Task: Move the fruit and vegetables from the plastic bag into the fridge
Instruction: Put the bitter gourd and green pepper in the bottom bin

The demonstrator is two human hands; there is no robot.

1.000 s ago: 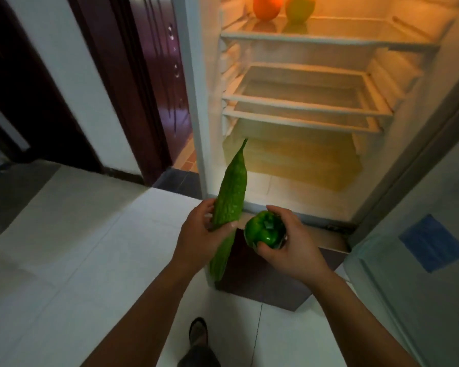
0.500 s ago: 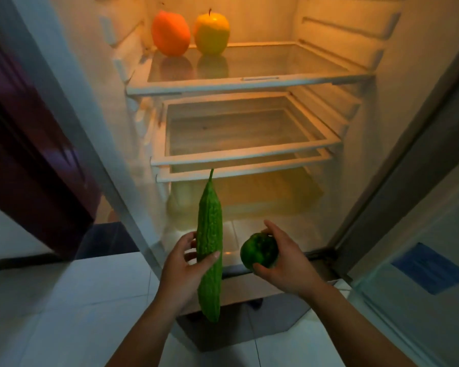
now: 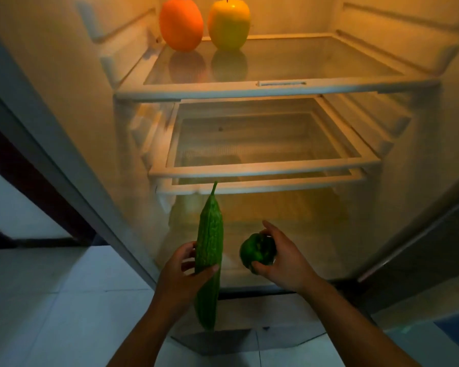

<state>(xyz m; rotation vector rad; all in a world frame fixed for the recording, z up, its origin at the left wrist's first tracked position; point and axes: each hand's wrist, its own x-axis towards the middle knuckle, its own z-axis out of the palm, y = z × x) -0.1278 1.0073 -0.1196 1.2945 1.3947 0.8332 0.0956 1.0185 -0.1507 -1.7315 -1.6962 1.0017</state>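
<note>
The fridge stands open in front of me, lit yellow inside. My left hand grips a long bumpy green bitter gourd upright around its middle, stem tip pointing up. My right hand holds a green bell pepper from the right side. Both hands hover at the fridge's bottom opening, below the lower shelves. An orange fruit and a yellow apple sit at the back left of the top glass shelf. The plastic bag is out of view.
Under the top shelf are a bare framed shelf and a second one just below. The fridge door hangs open on the right. White floor tiles spread to the left, with a dark doorway behind.
The view has moved closer to the fridge and tilted up, so the shelves fill the frame. Both hands have carried the gourd and pepper forward toward the bottom opening.
</note>
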